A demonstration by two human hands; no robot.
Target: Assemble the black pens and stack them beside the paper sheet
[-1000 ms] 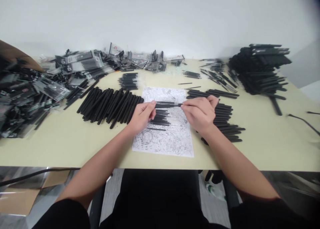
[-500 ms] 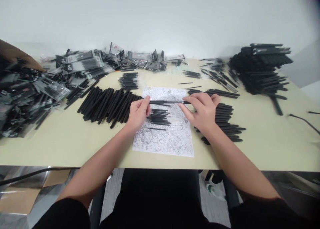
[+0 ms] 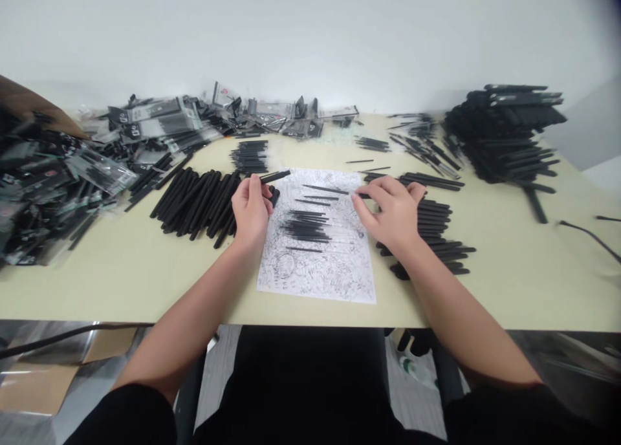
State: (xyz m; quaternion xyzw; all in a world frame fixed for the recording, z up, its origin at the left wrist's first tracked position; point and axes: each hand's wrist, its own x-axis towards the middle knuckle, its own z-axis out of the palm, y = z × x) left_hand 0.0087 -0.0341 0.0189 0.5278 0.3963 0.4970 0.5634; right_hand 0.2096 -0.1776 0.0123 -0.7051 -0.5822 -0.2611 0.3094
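My left hand (image 3: 251, 209) is closed around a slim black tube (image 3: 276, 176), whose end sticks out to the right past the fingers. My right hand (image 3: 388, 212) pinches the right end of a thin black rod (image 3: 325, 189), which points left above the paper. Between the hands lies a printed sheet of paper (image 3: 317, 277), with a bunch of thin dark sticks (image 3: 306, 226) on it. A pile of thick black tubes (image 3: 194, 206) rests by my left hand. More black tubes (image 3: 441, 238) lie beside and partly behind my right hand and forearm.
Small plastic packets (image 3: 160, 118) are heaped along the back and left. A tall stack of black pieces (image 3: 504, 128) stands at the back right. Short dark sticks (image 3: 250, 156) form a bundle behind the sheet. A black cable (image 3: 589, 238) lies at the right.
My left hand has moved left and slightly back with the black tube. The tube and the thin rod, in line before, are now apart. My right hand has barely moved.
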